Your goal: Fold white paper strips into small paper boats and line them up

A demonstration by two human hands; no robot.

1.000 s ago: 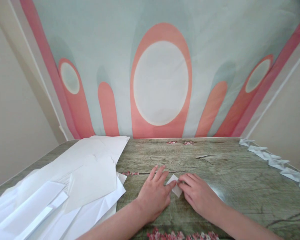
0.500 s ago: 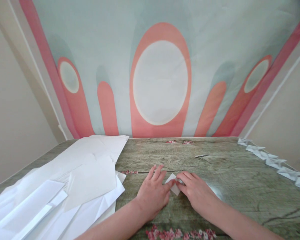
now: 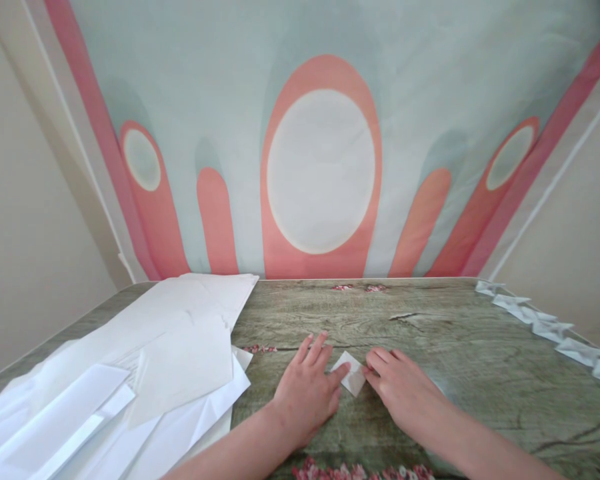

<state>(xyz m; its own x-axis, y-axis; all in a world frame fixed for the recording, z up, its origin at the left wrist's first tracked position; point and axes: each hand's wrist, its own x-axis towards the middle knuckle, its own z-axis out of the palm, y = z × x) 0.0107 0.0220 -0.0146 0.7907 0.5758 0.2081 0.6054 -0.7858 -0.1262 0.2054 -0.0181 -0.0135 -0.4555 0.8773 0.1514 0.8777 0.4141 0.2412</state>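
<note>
A small folded white paper [image 3: 353,375] lies on the wood-patterned table between my two hands. My left hand [image 3: 310,390] rests flat on the table with its fingers spread, and its thumb presses on the paper's upper left part. At the paper's right corner, my right hand [image 3: 403,383] has its thumb and index finger pinched together on the edge, with the other fingers curled.
White paper sheets and folded strips [image 3: 180,367] cover the left side of the table [image 3: 330,313]. Several small folded white paper pieces [image 3: 553,329] line the right edge. Behind the table hangs a green and pink printed backdrop [image 3: 323,173].
My right hand has moved slightly right, off the middle of the small paper to its right corner, so more of the paper shows. My left hand has hardly moved.
</note>
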